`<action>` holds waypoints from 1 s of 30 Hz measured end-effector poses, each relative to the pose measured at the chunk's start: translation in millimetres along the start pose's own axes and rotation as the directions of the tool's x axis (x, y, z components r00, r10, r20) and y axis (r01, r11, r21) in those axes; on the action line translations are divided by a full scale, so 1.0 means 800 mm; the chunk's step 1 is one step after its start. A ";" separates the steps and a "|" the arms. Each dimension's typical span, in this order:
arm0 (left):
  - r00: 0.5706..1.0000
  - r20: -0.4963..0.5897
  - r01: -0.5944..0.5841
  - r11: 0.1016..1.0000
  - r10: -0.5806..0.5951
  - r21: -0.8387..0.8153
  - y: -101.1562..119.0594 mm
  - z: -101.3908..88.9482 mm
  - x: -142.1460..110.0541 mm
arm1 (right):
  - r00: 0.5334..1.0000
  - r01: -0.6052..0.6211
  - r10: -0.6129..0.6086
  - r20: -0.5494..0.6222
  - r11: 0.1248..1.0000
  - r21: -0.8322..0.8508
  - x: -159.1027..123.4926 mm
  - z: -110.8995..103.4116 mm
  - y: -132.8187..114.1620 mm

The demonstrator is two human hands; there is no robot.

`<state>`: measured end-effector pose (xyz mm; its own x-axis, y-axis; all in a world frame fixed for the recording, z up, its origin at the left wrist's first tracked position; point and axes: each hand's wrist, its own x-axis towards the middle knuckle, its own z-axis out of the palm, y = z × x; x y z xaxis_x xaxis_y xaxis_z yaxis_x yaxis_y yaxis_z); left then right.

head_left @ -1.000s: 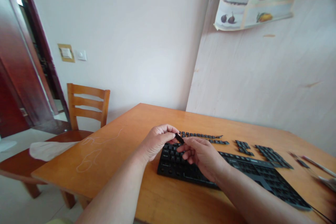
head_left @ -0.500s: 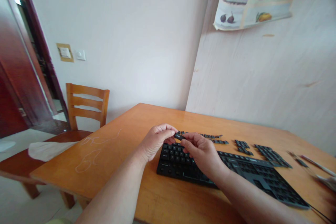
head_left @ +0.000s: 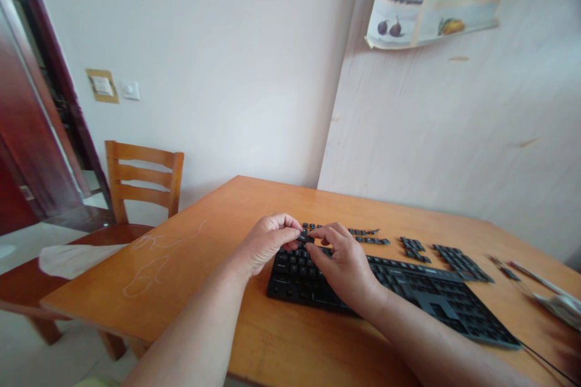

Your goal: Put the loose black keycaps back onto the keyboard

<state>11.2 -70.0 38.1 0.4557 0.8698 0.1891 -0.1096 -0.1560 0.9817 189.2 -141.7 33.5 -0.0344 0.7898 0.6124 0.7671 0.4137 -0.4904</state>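
A small black keycap (head_left: 305, 239) with pale lettering is held up over the upper left of a black keyboard (head_left: 426, 299). My left hand (head_left: 270, 245) pinches its left end between thumb and fingers. At the other end, the thumb and forefinger of my right hand (head_left: 347, 266) close about the keycap. The keyboard lies on the wooden table, and my right hand and forearm hide part of it. Its left part carries keycaps, while bare key positions show towards the right.
Behind the keyboard lie rows of loose keycaps (head_left: 372, 240), a smaller group (head_left: 414, 250) and a larger group (head_left: 462, 263). Thin tools (head_left: 538, 278) are at the table's right. A wooden chair (head_left: 145, 178) stands left of the table (head_left: 204, 266). A cable (head_left: 542, 361) leaves the keyboard's right end.
The view has shifted slightly. The keycap has turned a little between my fingers, and my right fingers have changed their hold on its right end. The keyboard stays put.
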 end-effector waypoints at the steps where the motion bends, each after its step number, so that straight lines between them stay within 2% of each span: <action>1: 1.000 0.003 0.004 1.000 -0.004 0.003 0.000 0.000 0.000 | 1.000 0.013 -0.013 0.002 1.000 -0.017 0.000 -0.001 -0.001; 12: 0.999 0.030 0.011 1.000 -0.011 0.002 0.002 0.000 -0.001 | 0.996 0.082 -0.083 -0.014 0.994 -0.077 0.005 -0.003 -0.002; 20: 0.984 -0.175 -0.005 1.000 0.007 0.012 -0.003 -0.012 0.007 | 0.991 0.124 -0.120 0.051 0.989 -0.081 -0.004 -0.001 -0.004; 30: 0.969 -0.246 -0.023 0.999 0.031 0.036 -0.006 -0.014 0.010 | 0.976 0.177 -0.150 0.155 0.969 -0.172 -0.024 0.008 -0.020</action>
<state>5.8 -57.4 34.5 0.2209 0.9529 0.2077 -0.0881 -0.1926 0.9773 173.6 -160.3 25.6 -0.2486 0.7793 0.5753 0.8473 0.4628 -0.2608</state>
